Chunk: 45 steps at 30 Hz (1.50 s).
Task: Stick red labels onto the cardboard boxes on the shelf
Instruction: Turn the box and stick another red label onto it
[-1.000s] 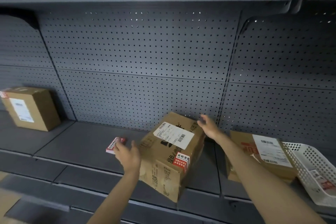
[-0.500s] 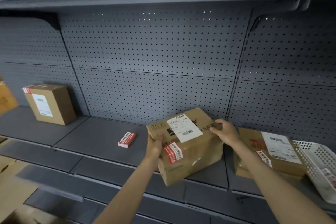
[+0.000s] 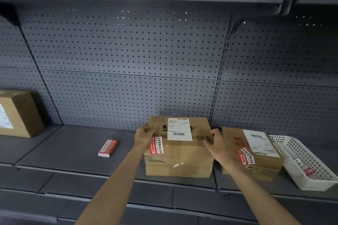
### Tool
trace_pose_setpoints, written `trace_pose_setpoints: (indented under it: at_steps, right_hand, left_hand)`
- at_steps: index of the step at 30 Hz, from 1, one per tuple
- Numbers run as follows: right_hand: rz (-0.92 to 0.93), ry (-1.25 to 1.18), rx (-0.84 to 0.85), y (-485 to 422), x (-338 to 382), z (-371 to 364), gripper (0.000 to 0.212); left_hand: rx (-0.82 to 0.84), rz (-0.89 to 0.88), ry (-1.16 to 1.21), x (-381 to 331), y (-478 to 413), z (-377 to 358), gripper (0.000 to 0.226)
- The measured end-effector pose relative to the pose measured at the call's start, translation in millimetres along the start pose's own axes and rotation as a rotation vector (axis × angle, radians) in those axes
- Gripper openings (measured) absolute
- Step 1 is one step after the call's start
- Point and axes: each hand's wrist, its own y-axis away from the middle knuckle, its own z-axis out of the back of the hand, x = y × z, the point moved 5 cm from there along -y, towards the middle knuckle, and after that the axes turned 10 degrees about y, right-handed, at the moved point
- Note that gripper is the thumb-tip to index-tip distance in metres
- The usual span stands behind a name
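Cardboard box (image 3: 180, 153): on shelf (image 3: 73, 150), red label (image 3: 157, 145) on its front. Stiff, likely light. Left hand (image 3: 145, 134) and right hand (image 3: 215, 142) fingers clasp its upper side edges.

Labelled cardboard box (image 3: 180, 149) on grey shelf (image 3: 73, 151) — left hand (image 3: 144, 134), right hand (image 3: 216, 144) gripping its sides.

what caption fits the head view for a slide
Both hands, left and right, grip a red-labelled cardboard box on the grey shelf.
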Motion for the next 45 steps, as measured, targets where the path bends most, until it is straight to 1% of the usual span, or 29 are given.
trace_pose_setpoints:
  at_steps: [1, 2, 3, 5, 7, 10, 12, 13, 17, 19, 22, 24, 27, 29, 31, 35, 37, 39, 40, 42, 43, 45]
  right_hand:
    - [0.037, 0.067, -0.070, 2, 10, 8, 0.041]
    - [0.098, 0.075, -0.148, 2, 23, 15, 0.037]
    - [0.172, 0.019, -0.209, 3, 37, 22, 0.032]
    - [0.311, -0.140, -0.230, 2, 70, 27, 0.021]
    - [0.425, -0.247, -0.110, 0, 102, 15, 0.020]
    - [0.509, -0.250, 0.064, -3, 138, -15, 0.026]
    - [0.501, -0.190, 0.112, -7, 150, -34, 0.030]
    - [0.489, -0.175, 0.108, -9, 153, -41, 0.030]
    - [0.381, -0.278, -0.016, -8, 150, -54, 0.025]
    - [0.364, -0.306, -0.057, -7, 148, -57, 0.022]
    - [0.383, -0.370, -0.042, -6, 147, -57, 0.015]
    - [0.381, -0.432, -0.018, -7, 145, -55, 0.011]
    - [0.368, -0.497, 0.034, -9, 144, -54, 0.010]
    - [0.350, -0.524, 0.055, -9, 145, -55, 0.009]
    - [0.335, -0.545, 0.058, -10, 145, -55, 0.007]
    - [0.319, -0.564, 0.087, -11, 146, -57, 0.008]
    - [0.314, -0.578, 0.101, -11, 146, -57, 0.006]
    - [0.312, -0.599, 0.098, -9, 146, -54, 0.006]
    - [0.304, -0.614, 0.097, -9, 146, -52, 0.009]
    - [0.256, -0.667, 0.121, -8, 145, -50, 0.027]
    - [0.231, -0.703, 0.138, -8, 145, -49, 0.035]
    - [0.200, -0.760, 0.164, -9, 146, -48, 0.042]
  left_hand:
    - [-0.034, -0.044, -0.050, -1, -5, 1, 0.044]
    - [-0.068, -0.080, -0.081, -5, -4, 2, 0.042]
    - [-0.094, -0.116, -0.092, -7, -5, 3, 0.034]
    - [-0.095, -0.158, -0.096, -10, -3, 4, 0.022]
    - [-0.009, -0.193, -0.122, -7, -1, 6, 0.020]
    - [0.119, -0.274, -0.306, -2, 6, 10, 0.031]
    - [0.113, -0.317, -0.397, 1, 6, 16, 0.042]
    - [0.105, -0.335, -0.413, 1, 8, 19, 0.042]
    - [0.047, -0.448, -0.496, -5, 14, 26, 0.041]
    - [0.023, -0.506, -0.562, -10, 22, 26, 0.037]
    - [0.094, -0.519, -0.670, -7, 27, 22, 0.033]
    - [0.112, -0.522, -0.705, -8, 25, 23, 0.033]
    - [0.151, -0.465, -0.615, -7, 21, 26, 0.041]
    - [0.206, -0.425, -0.559, -5, 21, 28, 0.047]
    - [0.277, -0.405, -0.558, -3, 20, 29, 0.046]
    - [0.472, -0.369, -0.540, -2, 20, 29, 0.041]
    - [0.502, -0.378, -0.537, -3, 21, 31, 0.040]
    - [0.483, -0.387, -0.495, -6, 22, 32, 0.036]
    - [0.457, -0.406, -0.474, -9, 23, 32, 0.033]
    - [0.386, -0.465, -0.471, -13, 26, 33, 0.030]
    - [0.363, -0.489, -0.478, -15, 27, 33, 0.032]
    - [0.341, -0.518, -0.501, -15, 29, 33, 0.036]
